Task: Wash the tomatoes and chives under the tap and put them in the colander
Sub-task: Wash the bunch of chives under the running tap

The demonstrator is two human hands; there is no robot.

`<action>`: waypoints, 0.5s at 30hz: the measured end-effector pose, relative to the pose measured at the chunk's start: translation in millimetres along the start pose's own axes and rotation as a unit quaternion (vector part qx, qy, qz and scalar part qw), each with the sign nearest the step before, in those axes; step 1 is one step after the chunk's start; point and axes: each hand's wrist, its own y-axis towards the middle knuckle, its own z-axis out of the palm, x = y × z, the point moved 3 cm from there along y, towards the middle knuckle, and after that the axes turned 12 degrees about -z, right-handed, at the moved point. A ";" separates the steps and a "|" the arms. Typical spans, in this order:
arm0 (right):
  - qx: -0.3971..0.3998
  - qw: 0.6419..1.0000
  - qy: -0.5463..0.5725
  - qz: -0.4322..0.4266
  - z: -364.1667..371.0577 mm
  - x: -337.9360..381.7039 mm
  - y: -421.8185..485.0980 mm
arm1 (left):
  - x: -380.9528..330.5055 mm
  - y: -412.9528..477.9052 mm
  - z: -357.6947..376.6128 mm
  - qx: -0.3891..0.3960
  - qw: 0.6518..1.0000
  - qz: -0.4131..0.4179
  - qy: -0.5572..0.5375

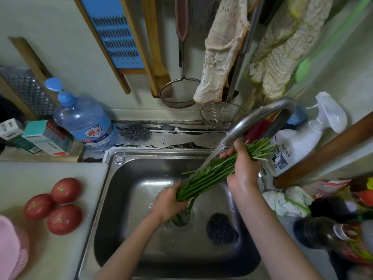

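Both hands are over the sink (121, 199). Left hand (168, 201): fingers curled round the lower part of the chives (210, 175), above the drain. Right hand (245, 166): wrapped round the upper part, with the stem ends sticking out past it toward the sink's right rim. The bundle lies slanted across the basin. Water from the tap (262, 116), at the sink's back right corner, strikes the bundle between the 2 hands. 3 tomatoes (64, 219) sit close together on the white worktop (24, 174) left of the sink. The blue bottle (84, 120) behind the sink's left corner has a red-and-white label, and I cannot read the blurred writing. The white spray bottle (298, 142) stands right of the sink; its print is likewise unreadable.
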 end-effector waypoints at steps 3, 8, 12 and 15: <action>-0.007 1.000 0.012 0.013 -3.9 -4.4 -2.9 | 34.7 4.8 -9.9 0.055 0.995 -0.081 0.009; -0.015 0.998 -0.066 0.002 3.4 -22.2 -12.5 | 1.6 -12.8 -43.5 0.146 0.989 -0.018 -0.010; 0.071 0.984 -0.158 0.032 21.8 -44.7 -25.9 | -55.7 -14.6 -52.8 0.126 0.981 0.088 -0.115; 0.120 0.960 -0.246 0.063 29.3 -49.2 -22.3 | -64.6 -3.6 -45.2 0.163 0.969 0.060 -0.179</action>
